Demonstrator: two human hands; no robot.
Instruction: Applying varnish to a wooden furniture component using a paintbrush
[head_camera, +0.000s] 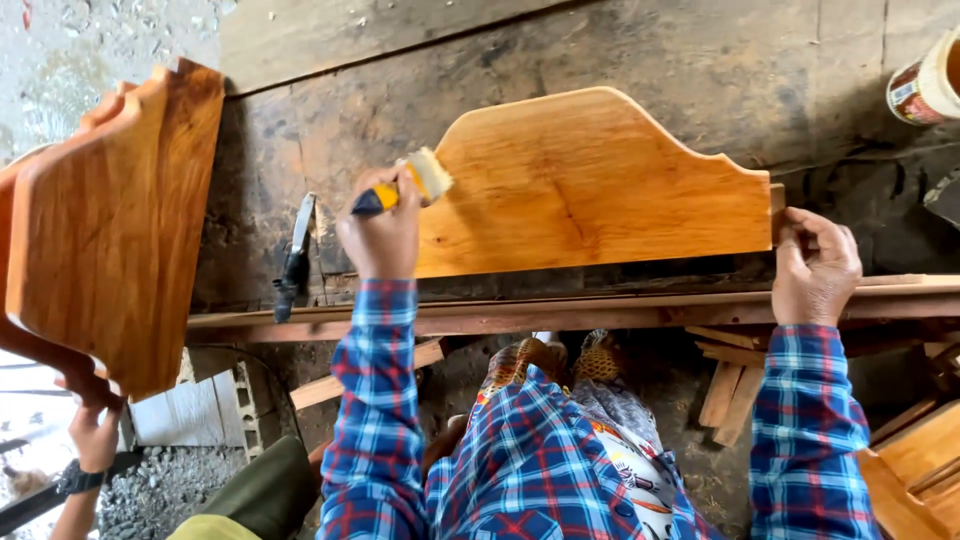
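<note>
A curved, glossy orange-brown wooden board (600, 190) stands on edge on a dark, worn workbench (700, 70). My left hand (380, 235) grips a paintbrush (405, 188) with a yellow and blue handle, and its pale bristles rest against the board's upper left edge. At the board's right end, my right hand (815, 265) holds the board upright. Both my sleeves are blue and red plaid.
At the left, another person's hand (95, 435) with a wristwatch supports similar shaped boards (110, 220). A dark metal tool (295, 260) lies on the bench beside my left hand. A tin can (925, 85) sits top right. Wood offcuts (730, 390) lie below the bench.
</note>
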